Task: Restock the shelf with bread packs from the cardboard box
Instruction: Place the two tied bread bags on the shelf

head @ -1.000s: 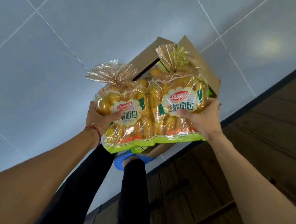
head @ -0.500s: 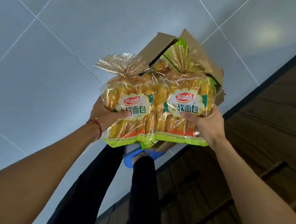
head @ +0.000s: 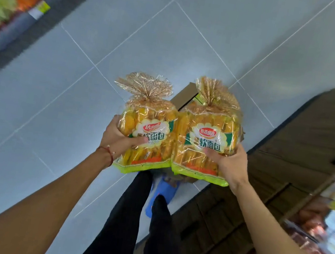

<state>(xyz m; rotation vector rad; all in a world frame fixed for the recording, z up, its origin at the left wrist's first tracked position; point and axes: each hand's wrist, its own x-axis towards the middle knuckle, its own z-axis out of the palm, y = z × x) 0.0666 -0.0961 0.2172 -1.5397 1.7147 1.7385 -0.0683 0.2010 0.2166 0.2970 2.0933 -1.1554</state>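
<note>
Grey tiled aisle floor. Left grip (head: 116, 138) clasps left bread pack (head: 148, 132), right grip (head: 229, 165) clasps right bread pack (head: 208, 137), touching, above cardboard box (head: 185, 95). Carry step; next likely needs a swing right toward shelf (head: 303, 152).

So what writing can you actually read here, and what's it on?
"软面包": on the clear plastic, yellow-green bread pack in the right hand.
"软面包" again, less sharp: on the matching pack in the left hand.
Red logos on both packs: probably "达利园", stylised and soft.
Yellow-green shelf tags at upper left: too blurred to read.
</note>
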